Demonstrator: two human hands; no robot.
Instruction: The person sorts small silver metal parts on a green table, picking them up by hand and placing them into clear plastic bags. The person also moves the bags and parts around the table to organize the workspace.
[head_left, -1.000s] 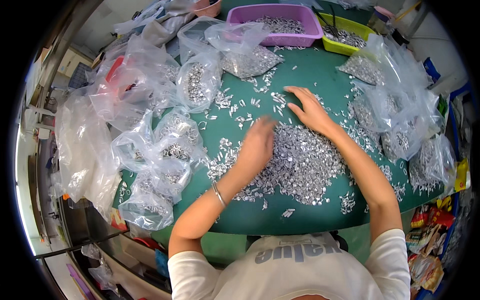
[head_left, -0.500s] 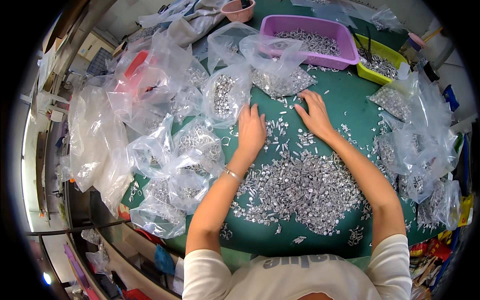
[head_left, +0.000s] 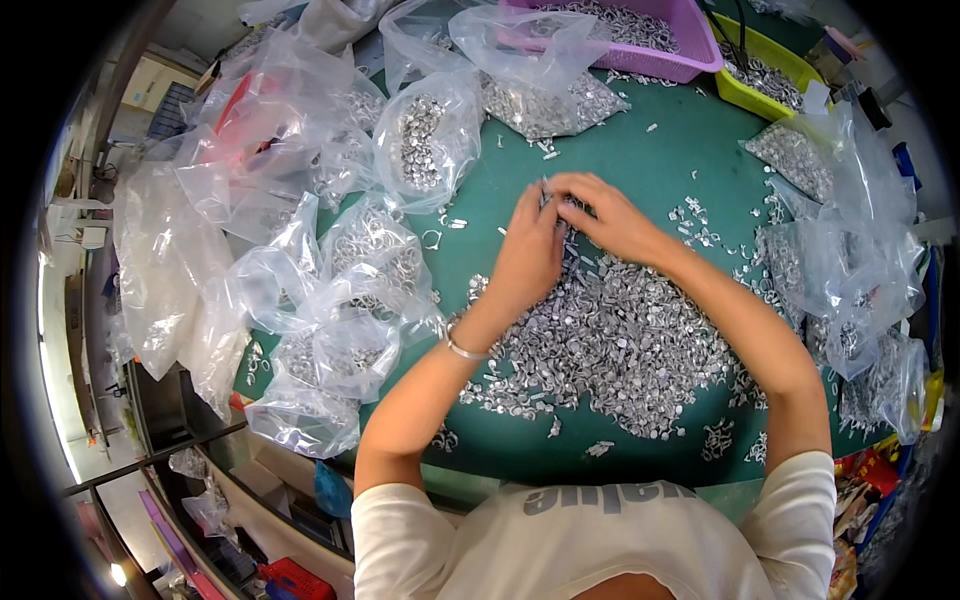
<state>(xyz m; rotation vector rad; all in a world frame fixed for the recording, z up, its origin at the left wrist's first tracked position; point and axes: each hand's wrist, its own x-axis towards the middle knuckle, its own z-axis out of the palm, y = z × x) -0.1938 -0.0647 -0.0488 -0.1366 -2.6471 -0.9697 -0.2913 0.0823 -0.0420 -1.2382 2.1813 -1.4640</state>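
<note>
Small silver metal parts point(head_left: 630, 350) lie in a broad pile on the green table point(head_left: 600, 150). At the pile's far edge my left hand point(head_left: 535, 245) and my right hand point(head_left: 612, 215) have come together, fingertips meeting. The left fingers point away from me, pressed close. My right fingers curl over toward them, slightly blurred. A few metal parts show in the gap beneath the hands; what the fingertips themselves pinch is too small to make out. A clear plastic bag of round metal pieces point(head_left: 425, 145) stands beyond my left hand, and another filled clear bag point(head_left: 550, 105) lies farther back.
More clear bags of metal parts point(head_left: 375, 260) crowd the left side, with a large clear plastic sheet point(head_left: 170, 280) at the table's edge. A purple basket point(head_left: 665, 62) and a yellow-green basket point(head_left: 745, 98) stand at the back. Filled bags point(head_left: 840, 270) line the right.
Both hands have drawn together and toward the pile from their spread positions. Loose parts that lay between them are now swept nearer the pile. The whole view has shifted a little.
</note>
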